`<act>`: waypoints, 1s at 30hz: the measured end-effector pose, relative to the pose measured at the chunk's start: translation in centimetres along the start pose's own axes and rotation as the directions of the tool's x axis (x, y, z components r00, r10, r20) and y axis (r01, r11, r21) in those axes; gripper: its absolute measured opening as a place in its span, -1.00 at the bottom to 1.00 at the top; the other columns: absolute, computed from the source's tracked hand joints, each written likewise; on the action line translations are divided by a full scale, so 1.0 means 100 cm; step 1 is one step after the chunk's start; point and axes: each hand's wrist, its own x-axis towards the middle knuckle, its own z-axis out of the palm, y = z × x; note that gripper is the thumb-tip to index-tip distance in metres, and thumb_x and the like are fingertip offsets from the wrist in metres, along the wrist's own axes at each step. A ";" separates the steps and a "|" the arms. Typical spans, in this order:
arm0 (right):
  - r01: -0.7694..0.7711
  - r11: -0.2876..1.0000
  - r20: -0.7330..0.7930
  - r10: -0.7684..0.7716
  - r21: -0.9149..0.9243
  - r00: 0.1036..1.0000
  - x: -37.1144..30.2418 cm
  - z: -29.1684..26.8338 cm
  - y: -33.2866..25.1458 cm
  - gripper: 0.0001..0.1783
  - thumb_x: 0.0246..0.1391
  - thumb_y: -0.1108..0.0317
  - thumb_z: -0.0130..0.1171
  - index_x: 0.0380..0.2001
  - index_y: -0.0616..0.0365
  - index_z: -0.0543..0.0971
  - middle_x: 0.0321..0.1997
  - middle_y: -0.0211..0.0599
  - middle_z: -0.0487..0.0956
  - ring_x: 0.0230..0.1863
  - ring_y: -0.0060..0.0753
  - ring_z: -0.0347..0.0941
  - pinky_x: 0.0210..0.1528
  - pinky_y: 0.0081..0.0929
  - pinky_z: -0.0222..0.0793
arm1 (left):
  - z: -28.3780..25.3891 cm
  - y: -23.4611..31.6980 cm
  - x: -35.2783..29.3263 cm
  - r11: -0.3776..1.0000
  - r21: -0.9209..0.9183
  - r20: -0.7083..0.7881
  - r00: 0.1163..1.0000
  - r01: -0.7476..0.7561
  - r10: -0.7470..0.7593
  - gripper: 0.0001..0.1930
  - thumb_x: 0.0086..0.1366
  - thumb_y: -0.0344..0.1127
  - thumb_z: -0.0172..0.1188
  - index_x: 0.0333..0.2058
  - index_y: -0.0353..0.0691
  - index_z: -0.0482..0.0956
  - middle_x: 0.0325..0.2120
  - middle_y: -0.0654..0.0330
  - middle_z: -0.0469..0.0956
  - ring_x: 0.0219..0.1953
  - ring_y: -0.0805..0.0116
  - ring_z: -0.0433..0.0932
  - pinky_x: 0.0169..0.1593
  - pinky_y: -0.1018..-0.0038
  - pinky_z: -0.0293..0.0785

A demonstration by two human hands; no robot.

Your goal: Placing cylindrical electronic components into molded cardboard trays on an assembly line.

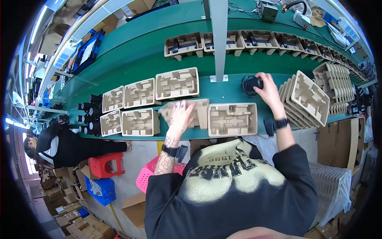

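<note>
Black round part [249, 85] is in your right hand [269, 91], just right of the foot of the grey post [219, 40]. Your fingers there are curled partway round its right side, with the part between thumb and fingertips — can't tell if it's lifted or touching the green worktop [215, 91]. The wide rim looks turned left, narrower body toward your palm, so the long axis seems roughly left-right, but your grip hides that end.

Your left hand [181, 115] has its fingers loosely spread over a blurred pulp tray [202, 113]. It covers the middle, so no idea whether you're pinching it. That tray's long axis runs left-right, a bit tilted, beside the sharper tray [232, 120] on its right.
</note>
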 end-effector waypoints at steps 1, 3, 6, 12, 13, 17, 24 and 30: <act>0.047 0.997 -0.108 -0.040 0.063 0.993 -0.011 -0.008 -0.007 -0.56 -0.24 0.53 0.26 -0.20 0.14 0.39 -0.03 -0.05 0.36 0.08 0.00 0.32 0.13 -0.30 0.26 | 0.003 -0.008 -0.016 1.000 -0.023 0.118 0.993 -0.002 0.005 -0.45 -0.06 -0.39 0.29 0.00 -0.05 0.44 -0.17 0.11 0.41 -0.09 0.09 0.40 0.00 0.21 0.32; 0.239 0.968 -0.312 -0.205 0.074 0.928 -0.041 -0.018 -0.012 -0.66 -0.28 0.60 0.22 -0.35 0.14 0.39 -0.05 -0.09 0.36 0.07 -0.07 0.33 0.13 -0.24 0.24 | 0.013 -0.005 -0.045 0.999 -0.048 0.236 0.972 0.005 0.006 -0.49 -0.07 -0.36 0.29 -0.04 -0.03 0.46 -0.19 0.14 0.39 -0.14 0.12 0.39 -0.02 0.20 0.30; 0.370 0.882 -0.312 -0.278 0.292 0.908 -0.091 -0.009 -0.019 -0.71 -0.32 0.65 0.16 -0.50 0.09 0.34 -0.05 -0.13 0.37 0.11 -0.09 0.32 0.16 -0.10 0.19 | 0.032 -0.004 -0.069 0.998 -0.058 0.219 0.976 0.014 -0.001 -0.54 -0.07 -0.36 0.28 -0.09 -0.02 0.48 -0.19 0.15 0.40 -0.13 0.13 0.40 -0.03 0.21 0.30; 0.548 0.822 0.253 -0.570 0.156 0.782 -0.120 0.033 0.009 -0.77 -0.32 0.61 0.16 -0.54 0.13 0.37 -0.09 -0.22 0.43 0.10 -0.02 0.31 0.20 -0.03 0.19 | 0.031 0.004 -0.074 0.987 0.040 0.280 0.946 0.157 -0.162 -0.48 -0.01 -0.25 0.28 0.00 -0.02 0.44 -0.14 0.17 0.43 -0.04 0.13 0.37 0.04 0.15 0.27; 0.554 0.821 0.322 -0.566 0.137 0.759 -0.120 0.039 0.021 -0.79 -0.31 0.61 0.16 -0.54 0.15 0.39 -0.10 -0.23 0.44 0.10 -0.01 0.31 0.22 -0.01 0.17 | 0.025 0.006 -0.069 0.976 0.004 0.327 0.923 0.216 -0.206 -0.46 0.01 -0.22 0.28 0.04 -0.02 0.42 -0.12 0.18 0.43 0.00 0.12 0.36 0.09 0.12 0.25; 0.543 0.837 0.404 -0.520 0.066 0.753 -0.121 0.047 0.046 -0.81 -0.24 0.53 0.17 -0.44 0.17 0.44 -0.04 -0.21 0.42 0.13 0.02 0.28 0.26 -0.04 0.13 | 0.013 0.037 -0.049 0.993 -0.101 0.109 0.993 0.053 -0.042 -0.39 0.09 -0.08 0.25 0.14 0.04 0.35 0.03 0.16 0.38 0.19 0.11 0.23 0.24 0.06 0.11; 0.040 0.999 -0.030 -0.040 -0.024 0.999 -0.117 0.071 0.007 -0.48 -0.16 0.34 0.27 -0.05 0.14 0.41 0.19 -0.04 0.24 0.20 0.05 0.20 0.24 -0.11 0.13 | 0.048 0.051 -0.032 0.950 -0.178 0.292 0.908 -0.258 0.301 -0.40 0.17 0.01 0.17 0.18 0.01 0.33 0.21 0.14 0.23 0.34 0.14 0.03 0.35 0.02 -0.09; -0.573 0.732 0.397 0.434 0.367 0.809 -0.140 0.091 0.111 -0.59 -0.05 0.36 0.16 -0.09 0.31 0.49 -0.13 -0.17 0.55 -0.11 -0.39 0.45 -0.07 -0.46 0.38 | 0.047 0.043 -0.037 0.929 -0.271 0.133 0.946 -0.252 0.295 -0.49 0.22 -0.09 0.14 0.14 -0.05 0.39 0.21 0.12 0.24 0.31 0.10 0.11 0.34 0.03 -0.06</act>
